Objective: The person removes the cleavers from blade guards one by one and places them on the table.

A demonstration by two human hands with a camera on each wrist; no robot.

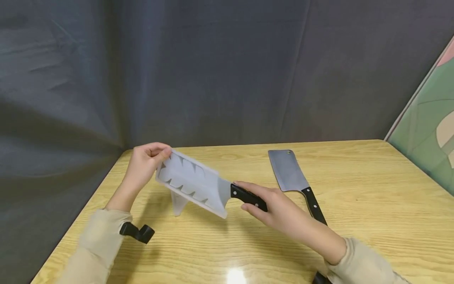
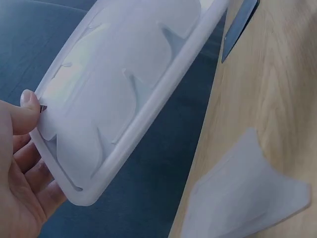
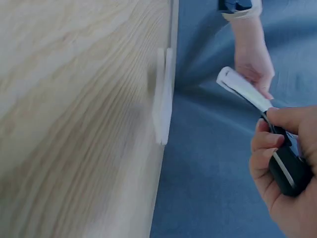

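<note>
Setting: one wooden table [image 1: 354, 189] before a grey curtain [image 1: 213, 71].
Cleavers: two — one bare cleaver [image 1: 289, 171] lying flat, one sheathed cleaver [image 1: 248, 196] held above the table.
Covers: two — white sheath [image 1: 193, 182] held, a second sheath [image 1: 178, 203] underneath.
Left hand [image 1: 143, 165]: fingers pinch the sheath's far end.
Right hand [image 1: 280, 211]: fingers curl round the black handle.

Evenly lit from overhead, moderately bright. One round white glare spot on the pale yellow wooden table [image 1: 354, 185] at its near edge. Soft, faint shadows under the translucent white plastic blade sheath [image 1: 193, 182] and both sleeves. Dark grey fabric backdrop [image 1: 213, 71] dim, bowed by wide-angle distortion toward the left side. Left wrist view washed out on the sheath. Right wrist view motion-blurred across the wood grain.
</note>
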